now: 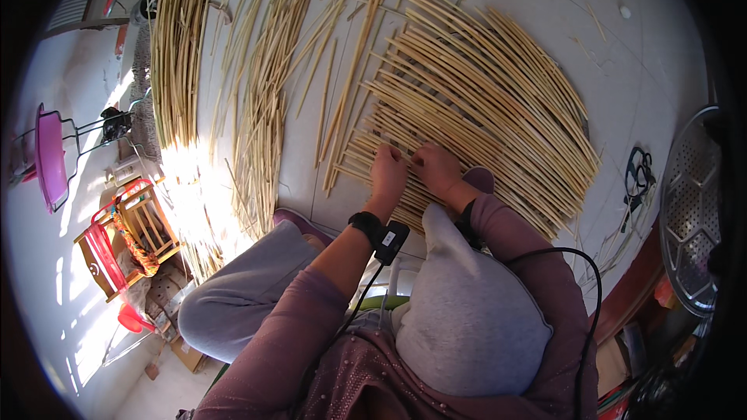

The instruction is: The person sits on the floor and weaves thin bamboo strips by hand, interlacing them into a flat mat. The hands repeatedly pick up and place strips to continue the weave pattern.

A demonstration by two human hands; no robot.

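A mat of pale reed stalks [496, 111], laid side by side with dark strips crossing between them, lies on the tiled floor before me. Over its near left part, my left hand [388, 172] has its fingertips pinched together at the stalks. My right hand [436, 168] is just to the right, fingers curled down onto the same stalks, close to the left fingertips. What the fingertips grip is too small to tell. Loose reed stalks [257, 146] lie left of the mat, some reaching its left edge.
A thick bundle of reeds [182, 52] lies farther left. Scissors with dark handles [637, 172] are on the floor at right, near a perforated metal steamer tray [691, 216]. A small wooden chair [146, 227] and a pink basin [51, 157] stand at left.
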